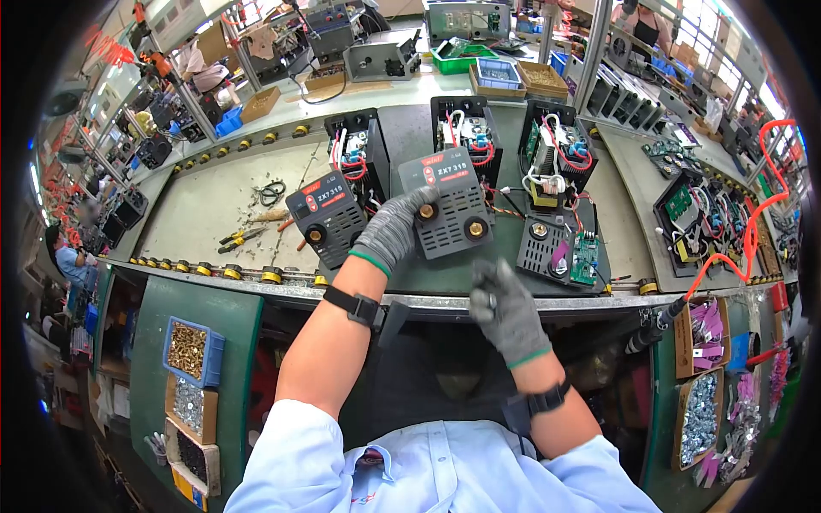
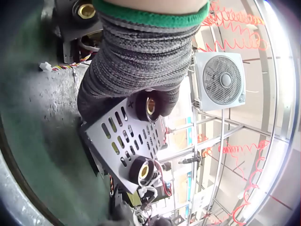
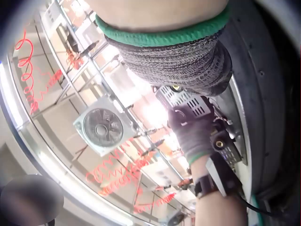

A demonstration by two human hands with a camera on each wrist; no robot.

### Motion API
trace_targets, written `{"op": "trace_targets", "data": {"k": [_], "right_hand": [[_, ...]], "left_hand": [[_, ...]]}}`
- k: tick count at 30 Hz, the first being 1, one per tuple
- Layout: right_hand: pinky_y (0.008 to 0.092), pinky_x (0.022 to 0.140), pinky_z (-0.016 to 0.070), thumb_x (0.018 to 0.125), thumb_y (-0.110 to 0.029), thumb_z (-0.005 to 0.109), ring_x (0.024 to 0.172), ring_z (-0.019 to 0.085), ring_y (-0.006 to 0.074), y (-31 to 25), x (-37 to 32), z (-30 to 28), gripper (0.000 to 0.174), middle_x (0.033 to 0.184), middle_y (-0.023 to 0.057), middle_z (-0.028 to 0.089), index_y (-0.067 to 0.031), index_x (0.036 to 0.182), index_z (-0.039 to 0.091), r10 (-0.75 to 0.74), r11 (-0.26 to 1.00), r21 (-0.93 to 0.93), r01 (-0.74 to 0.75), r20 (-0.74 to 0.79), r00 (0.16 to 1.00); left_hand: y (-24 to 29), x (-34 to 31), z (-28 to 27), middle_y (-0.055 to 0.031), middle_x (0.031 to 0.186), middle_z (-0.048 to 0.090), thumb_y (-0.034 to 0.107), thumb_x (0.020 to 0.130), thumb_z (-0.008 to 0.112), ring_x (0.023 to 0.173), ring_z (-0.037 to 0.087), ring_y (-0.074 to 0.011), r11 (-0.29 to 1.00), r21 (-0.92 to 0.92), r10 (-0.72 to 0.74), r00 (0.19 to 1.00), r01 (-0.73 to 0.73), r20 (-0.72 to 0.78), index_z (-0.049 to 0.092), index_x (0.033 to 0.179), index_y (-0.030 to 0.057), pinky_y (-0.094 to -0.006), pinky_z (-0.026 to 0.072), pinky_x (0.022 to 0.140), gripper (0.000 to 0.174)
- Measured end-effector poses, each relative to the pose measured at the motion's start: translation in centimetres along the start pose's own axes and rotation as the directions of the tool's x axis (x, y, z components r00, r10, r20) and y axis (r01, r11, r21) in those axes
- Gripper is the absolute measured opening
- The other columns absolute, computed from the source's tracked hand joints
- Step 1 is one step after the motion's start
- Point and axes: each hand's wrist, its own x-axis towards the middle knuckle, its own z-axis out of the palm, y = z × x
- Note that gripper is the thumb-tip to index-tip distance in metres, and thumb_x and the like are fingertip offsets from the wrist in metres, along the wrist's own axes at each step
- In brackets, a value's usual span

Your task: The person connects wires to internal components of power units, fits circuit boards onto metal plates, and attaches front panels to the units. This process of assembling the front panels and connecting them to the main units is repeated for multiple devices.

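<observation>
My left hand [image 1: 393,229] clamped on grey front panel [image 1: 457,198], fingers hiding its left edge. My right hand [image 1: 506,315] nearer, fingers curled; whether gripping anything, cannot tell.

**Bright hall, bent edges**

Daylight floods from the windows [image 1: 717,24] at the upper right of my head view; its rim bends and goes black. Wrist views glare white behind the fan [image 2: 220,80]; my right hand [image 3: 174,59] blurs.
</observation>
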Motion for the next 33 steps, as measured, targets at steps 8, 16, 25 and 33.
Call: {"op": "trace_targets", "data": {"k": [8,16,25,33], "right_hand": [[0.0204,0.05,0.0355,0.102,-0.034,0.062,0.062,0.047,0.0079,-3.8,-11.2,-2.6,0.032,0.086,0.0037,0.055,-0.002,0.102,0.063,0.0,0.968,-0.25,0.01,0.039,0.999],[0.0196,0.05,0.0327,0.099,-0.047,0.065,0.057,0.043,0.0064,-13.8,-11.9,-1.2,0.044,0.075,-0.0013,0.051,-0.003,0.092,0.063,-0.503,0.636,-0.682,0.361,-0.012,0.864],[0.0259,0.037,0.026,0.103,-0.055,0.049,0.038,0.032,0.009,-15.2,-7.9,-4.2,0.062,0.054,-0.0019,0.035,-0.0158,0.056,0.037,-0.13,0.963,-0.131,0.234,0.536,0.834],[0.0294,0.06,0.0495,0.097,-0.043,0.066,0.063,0.06,0.0189,-21.5,-3.8,-7.8,0.042,0.073,0.0079,0.065,-0.0015,0.094,0.07,-0.548,0.292,-0.943,0.159,-0.029,0.836]], "left_hand": [[1.9,-0.5,1.6,-0.006,0.112,0.071,0.02,0.08,0.085,0.102,0.065,-0.0189,0.76,0.615,0.163,0.978,-0.209,0.13,0.065,0.125,0.002,-0.0363,0.0514,0.095,0.053],[-0.4,-3.3,3.3,-0.0162,0.109,0.069,0.029,0.081,0.083,0.1,0.067,-0.026,0.105,0.994,0.645,0.763,-0.021,-0.052,0.061,0.124,-0.0021,-0.0376,0.0536,0.09,0.058],[-6.3,-9.7,6.4,-0.0219,0.116,0.065,0.026,0.081,0.079,0.107,0.064,-0.0381,-0.14,0.832,0.461,0.708,-0.537,0.534,0.063,0.12,-0.0035,-0.0455,0.0517,0.095,0.051],[-10.3,-8.3,4.1,-0.0216,0.128,0.063,0.041,0.087,0.071,0.127,0.056,-0.0379,-0.318,0.776,0.332,0.703,-0.544,0.629,0.065,0.121,-0.0036,-0.0511,0.0366,0.115,0.056]]}}
